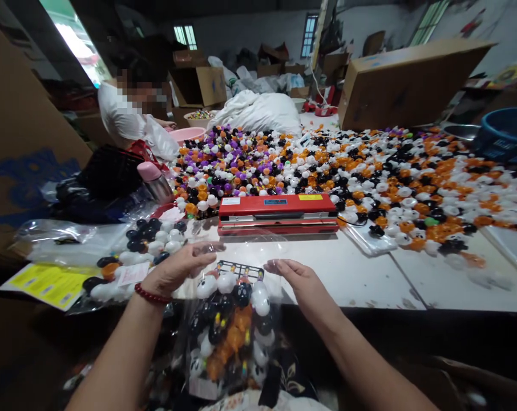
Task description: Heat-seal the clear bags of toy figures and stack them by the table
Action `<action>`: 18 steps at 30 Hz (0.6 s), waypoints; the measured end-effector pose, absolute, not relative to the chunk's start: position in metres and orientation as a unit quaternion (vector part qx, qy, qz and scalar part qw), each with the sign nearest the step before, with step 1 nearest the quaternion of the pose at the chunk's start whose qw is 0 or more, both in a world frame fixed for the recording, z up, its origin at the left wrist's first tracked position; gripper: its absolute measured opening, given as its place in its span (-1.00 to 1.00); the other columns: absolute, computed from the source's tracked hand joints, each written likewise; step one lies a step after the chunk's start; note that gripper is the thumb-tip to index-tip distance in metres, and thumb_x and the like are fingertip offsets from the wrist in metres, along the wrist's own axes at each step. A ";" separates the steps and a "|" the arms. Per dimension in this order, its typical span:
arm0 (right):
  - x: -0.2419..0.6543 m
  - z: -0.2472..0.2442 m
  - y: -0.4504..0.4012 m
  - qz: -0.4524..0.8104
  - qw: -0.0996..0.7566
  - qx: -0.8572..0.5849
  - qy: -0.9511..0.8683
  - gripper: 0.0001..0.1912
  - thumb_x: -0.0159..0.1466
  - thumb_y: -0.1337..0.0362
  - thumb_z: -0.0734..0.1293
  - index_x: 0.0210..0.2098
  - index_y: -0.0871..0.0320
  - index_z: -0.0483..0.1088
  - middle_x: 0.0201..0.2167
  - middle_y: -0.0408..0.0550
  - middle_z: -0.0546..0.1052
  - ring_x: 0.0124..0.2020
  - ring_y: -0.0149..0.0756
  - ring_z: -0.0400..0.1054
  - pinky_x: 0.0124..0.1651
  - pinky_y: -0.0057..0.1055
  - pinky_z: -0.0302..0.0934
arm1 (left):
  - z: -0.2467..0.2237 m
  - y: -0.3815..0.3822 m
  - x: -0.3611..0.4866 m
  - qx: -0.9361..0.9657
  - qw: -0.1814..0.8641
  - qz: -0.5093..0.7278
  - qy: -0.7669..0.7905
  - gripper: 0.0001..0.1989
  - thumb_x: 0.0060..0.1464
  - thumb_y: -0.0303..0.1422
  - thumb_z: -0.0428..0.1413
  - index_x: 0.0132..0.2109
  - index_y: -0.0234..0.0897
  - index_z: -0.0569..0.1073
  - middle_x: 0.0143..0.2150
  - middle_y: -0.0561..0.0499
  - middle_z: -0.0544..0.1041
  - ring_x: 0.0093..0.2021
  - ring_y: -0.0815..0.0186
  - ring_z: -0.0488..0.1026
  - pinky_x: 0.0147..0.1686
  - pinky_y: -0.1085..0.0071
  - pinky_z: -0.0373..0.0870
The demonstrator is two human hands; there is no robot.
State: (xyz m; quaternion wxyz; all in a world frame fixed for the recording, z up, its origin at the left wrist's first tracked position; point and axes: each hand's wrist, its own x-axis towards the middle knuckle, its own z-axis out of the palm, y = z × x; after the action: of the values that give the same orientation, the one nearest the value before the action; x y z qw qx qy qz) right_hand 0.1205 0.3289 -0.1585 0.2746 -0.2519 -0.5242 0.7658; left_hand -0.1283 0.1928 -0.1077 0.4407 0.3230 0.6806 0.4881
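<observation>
A clear plastic bag (pixel 233 331) hangs below the table's front edge, filled with small white, black and orange Halloween figures and a black plastic grid at its top. My left hand (pixel 185 265), with a red bead bracelet at the wrist, pinches one upper corner of its open end. The other upper corner is between the thumb and fingers of my right hand (pixel 299 279). Just beyond both hands, a red bag sealer (pixel 278 214) lies across the white table (pixel 352 279); neither hand touches it.
Loose figures (pixel 284 160) are heaped across the table's far side. Left stand a filled bag (pixel 147 245), yellow cards (pixel 48 282) and a pink-lidded bottle (pixel 156 180). Empty bags (pixel 372 237) lie right of the sealer. A person (pixel 130 120) in white sits at far left; a carton (pixel 408 85) stands behind.
</observation>
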 end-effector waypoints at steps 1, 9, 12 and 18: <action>0.119 -0.159 0.330 0.770 0.287 -0.246 -0.514 -0.57 0.19 -0.07 0.43 -0.24 0.19 0.57 -0.18 0.09 0.58 -0.03 -0.11 0.44 0.23 -0.16 0.15 | -0.111 0.198 -0.127 0.317 0.459 0.488 0.671 -0.49 -0.22 -0.11 0.39 -0.11 -0.30 0.61 -0.07 -0.17 0.57 -0.09 0.09 0.49 -0.23 0.40 0.44; 0.116 -0.180 0.374 0.812 0.362 -0.253 -0.381 -0.66 0.01 0.11 0.58 -0.38 0.23 0.53 -0.37 0.00 0.58 -0.29 -0.25 0.47 0.02 -0.30 0.34 | -0.133 0.250 -0.123 0.154 0.443 0.647 0.601 -0.82 -0.15 -0.41 0.33 -0.36 -0.43 0.55 -0.41 -0.13 0.57 -0.49 0.32 0.46 -0.47 0.45 0.43; 0.116 -0.190 0.405 0.811 0.377 -0.275 -0.353 -0.68 -0.03 0.17 0.59 -0.45 0.23 0.48 -0.44 -0.04 0.55 -0.36 -0.29 0.45 -0.12 -0.35 0.41 | -0.145 0.276 -0.120 0.106 0.466 0.660 0.580 -0.85 -0.12 -0.46 0.27 -0.34 -0.46 0.52 -0.46 -0.14 0.55 -0.49 0.22 0.51 -0.47 0.37 0.47; 0.107 -0.210 0.462 0.726 0.418 -0.403 -0.368 -0.73 -0.01 0.25 0.52 -0.50 0.21 0.36 -0.59 -0.14 0.47 -0.56 -0.35 0.37 -0.46 -0.42 0.38 | -0.186 0.325 -0.113 0.086 0.373 0.689 0.616 -0.87 -0.22 -0.48 0.25 -0.44 -0.46 0.47 -0.56 -0.07 0.49 -0.64 0.34 0.38 -0.63 0.48 0.30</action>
State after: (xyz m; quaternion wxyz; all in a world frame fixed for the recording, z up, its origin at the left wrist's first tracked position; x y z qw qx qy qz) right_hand 0.1067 0.4618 -0.2101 0.4182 -0.4027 -0.3682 0.7262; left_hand -0.1132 0.3250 -0.1863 0.3727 0.0861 0.6157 0.6889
